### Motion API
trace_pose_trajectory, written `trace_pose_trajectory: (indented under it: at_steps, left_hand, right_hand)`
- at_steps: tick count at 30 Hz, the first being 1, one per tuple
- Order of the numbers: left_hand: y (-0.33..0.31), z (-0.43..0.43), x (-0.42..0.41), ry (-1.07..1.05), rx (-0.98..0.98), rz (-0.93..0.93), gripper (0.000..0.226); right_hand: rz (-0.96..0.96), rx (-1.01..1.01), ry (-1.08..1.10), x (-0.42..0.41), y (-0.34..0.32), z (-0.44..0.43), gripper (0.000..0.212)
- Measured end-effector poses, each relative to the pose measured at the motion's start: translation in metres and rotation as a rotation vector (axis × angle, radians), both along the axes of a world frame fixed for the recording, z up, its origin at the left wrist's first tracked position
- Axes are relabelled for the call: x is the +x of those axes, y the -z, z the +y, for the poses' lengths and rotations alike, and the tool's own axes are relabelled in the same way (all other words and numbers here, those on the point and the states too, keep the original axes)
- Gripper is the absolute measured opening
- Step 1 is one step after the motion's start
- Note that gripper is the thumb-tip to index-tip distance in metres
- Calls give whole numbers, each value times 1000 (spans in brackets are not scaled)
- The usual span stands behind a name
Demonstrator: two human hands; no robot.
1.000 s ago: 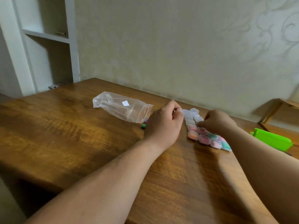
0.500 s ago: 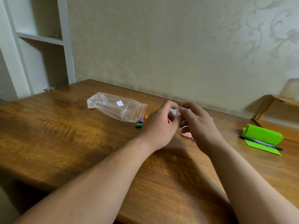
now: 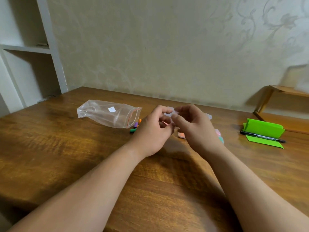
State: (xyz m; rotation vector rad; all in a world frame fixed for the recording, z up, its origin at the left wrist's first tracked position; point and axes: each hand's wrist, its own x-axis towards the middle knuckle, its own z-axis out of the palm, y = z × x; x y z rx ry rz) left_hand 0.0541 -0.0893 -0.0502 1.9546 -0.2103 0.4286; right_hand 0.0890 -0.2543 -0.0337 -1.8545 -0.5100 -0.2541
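Wooden table point(image 3: 66, 148) below, the left hand point(image 3: 150, 133) and right hand point(image 3: 197, 131) meet just right of the bag point(image 3: 108, 114), both pinching a small clear box point(image 3: 169, 113), which is probably best pried open gently and kept level to avoid spilling.

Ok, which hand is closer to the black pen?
Right. The right hand is left of the pen, apart from it with bare table between. The left hand lies even farther left, beside the bag. Both pinch a clear box.
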Motion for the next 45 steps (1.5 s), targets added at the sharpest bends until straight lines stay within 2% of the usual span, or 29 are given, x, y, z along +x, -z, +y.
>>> trace_pose_trajectory:
  at_steps: [3,5,8,12,18,22,26,34,40,45]
  left_hand:
    - [-6,0,-2,42,-258,123,28]
    - [-11,2,-4,98,-441,179,24]
    - [-9,5,-1,140,-511,196,23]
    - [-8,7,1,212,-577,241,25]
    - [-9,9,1,174,-590,230,31]
    - [-9,8,0,142,-485,207,39]
    - [-10,7,-2,150,-415,189,33]
    - [-10,8,-2,169,-332,177,25]
    - [-10,7,-4,174,-296,170,22]
    - [-11,6,-5,151,-286,181,20]
  right_hand:
    - [-213,-160,60,-2,2,0,27]
    - [-279,-184,62,-3,2,1,27]
    - [-303,-193,30,-5,0,2,28]
    - [-239,-130,-25,-7,1,3,28]
    - [-85,5,-53,-7,-3,2,24]
    - [27,90,-31,-2,-3,1,18]
    - [80,91,-82,1,-4,-3,13]
    - [142,49,-118,2,-5,-5,15]
    - [213,101,-138,3,-4,-4,35]
    - [274,159,-149,5,-1,-1,19]
